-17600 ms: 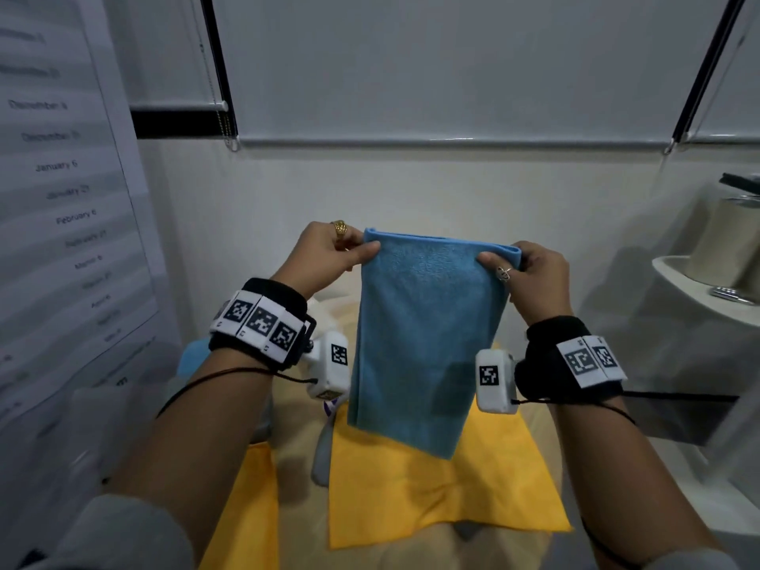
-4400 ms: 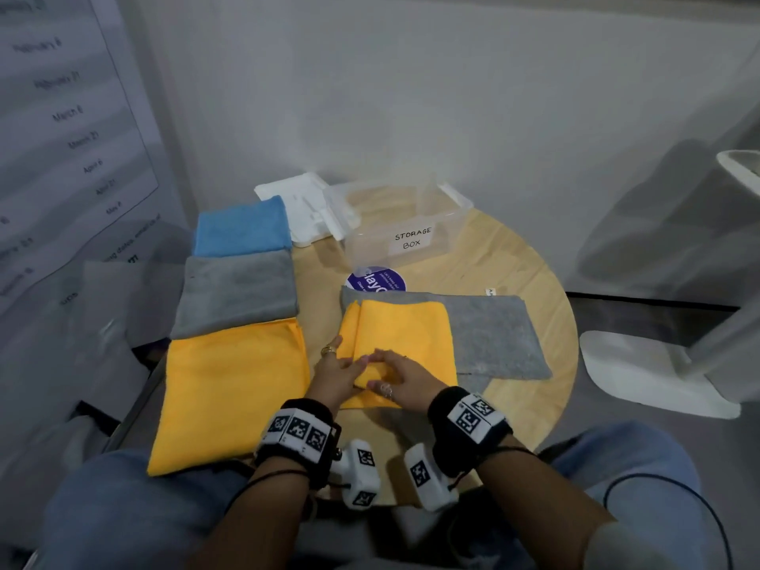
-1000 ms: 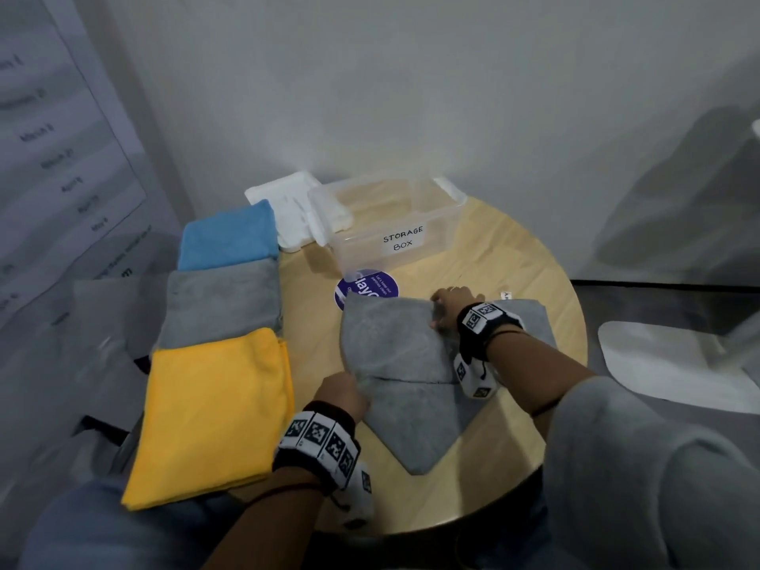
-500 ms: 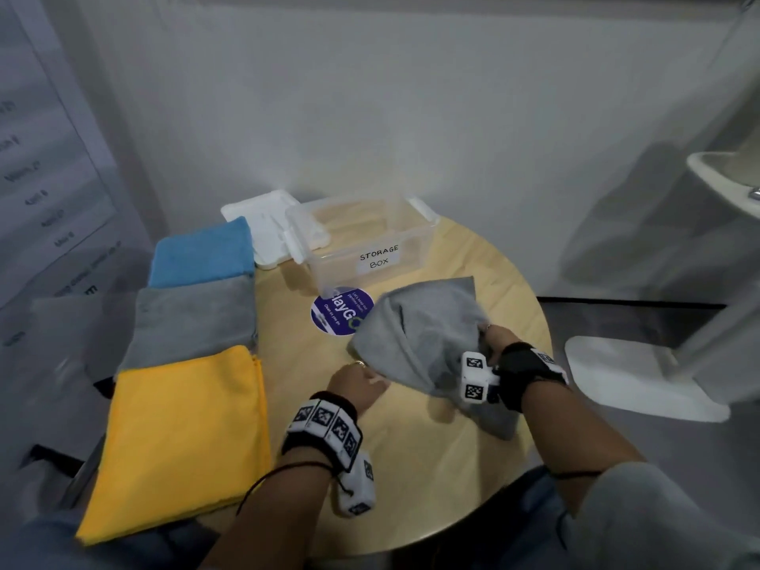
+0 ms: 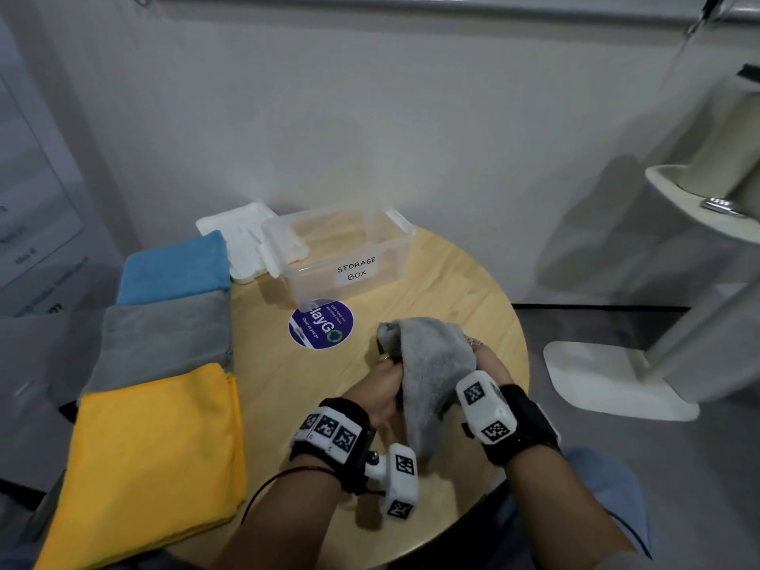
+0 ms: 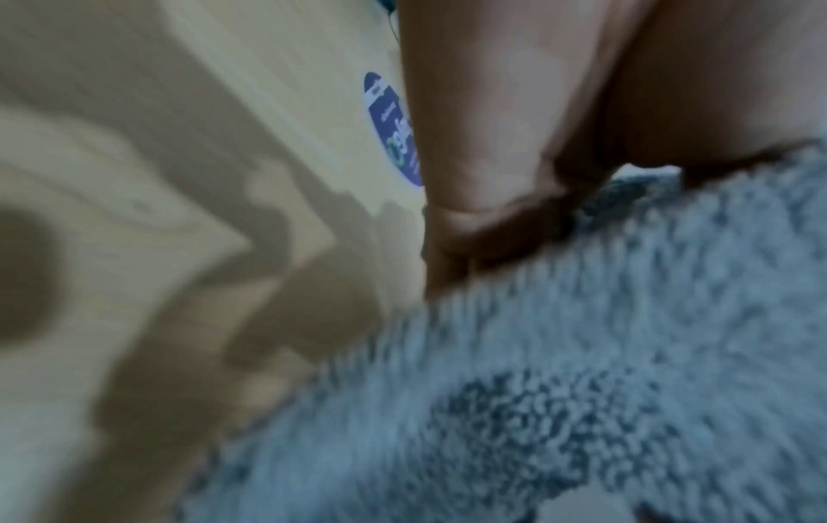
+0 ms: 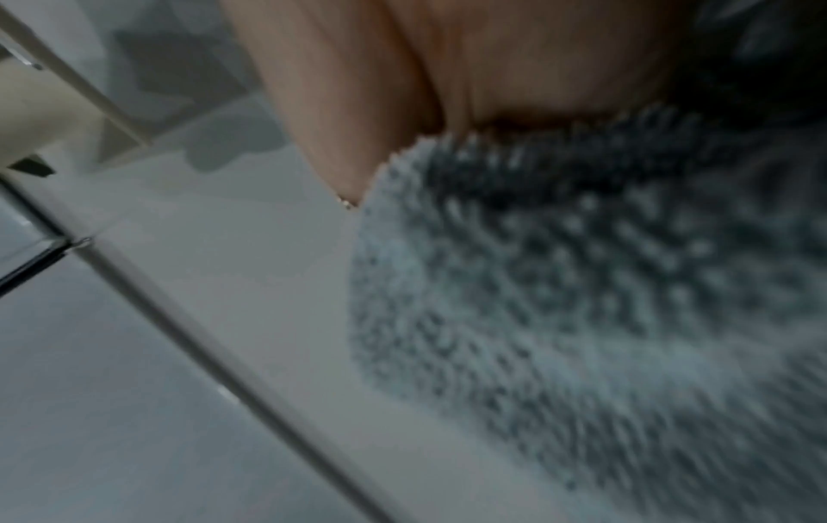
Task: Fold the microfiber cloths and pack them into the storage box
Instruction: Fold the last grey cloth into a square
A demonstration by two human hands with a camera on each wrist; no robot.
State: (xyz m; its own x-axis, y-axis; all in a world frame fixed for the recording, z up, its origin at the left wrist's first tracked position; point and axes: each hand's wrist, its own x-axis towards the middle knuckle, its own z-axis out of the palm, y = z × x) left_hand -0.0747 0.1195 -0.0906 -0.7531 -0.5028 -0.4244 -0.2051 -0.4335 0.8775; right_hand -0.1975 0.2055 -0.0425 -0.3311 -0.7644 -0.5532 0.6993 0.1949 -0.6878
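A grey microfiber cloth (image 5: 432, 376) hangs bunched above the round wooden table (image 5: 288, 380), gripped from both sides. My left hand (image 5: 380, 384) holds its left edge, and my right hand (image 5: 487, 366) holds its right side. The left wrist view shows my left hand (image 6: 487, 230) curled into the grey cloth (image 6: 559, 371); the right wrist view shows the grey cloth (image 7: 582, 283) pressed under my right palm (image 7: 447, 70). The clear storage box (image 5: 341, 257), labelled and without cloths inside, stands at the table's far side. Folded blue (image 5: 174, 267), grey (image 5: 164, 339) and yellow (image 5: 156, 454) cloths lie in a row at the left.
The box's white lid (image 5: 242, 236) lies left of the box. A round purple sticker (image 5: 321, 323) is on the table in front of it. A white stand with a base (image 5: 608, 380) is on the floor to the right. A wall runs close behind.
The grey cloth has been lifted off the table and gathered between both hands, nearer my body. My left hand, resting on the table half a second ago, now grips the cloth.
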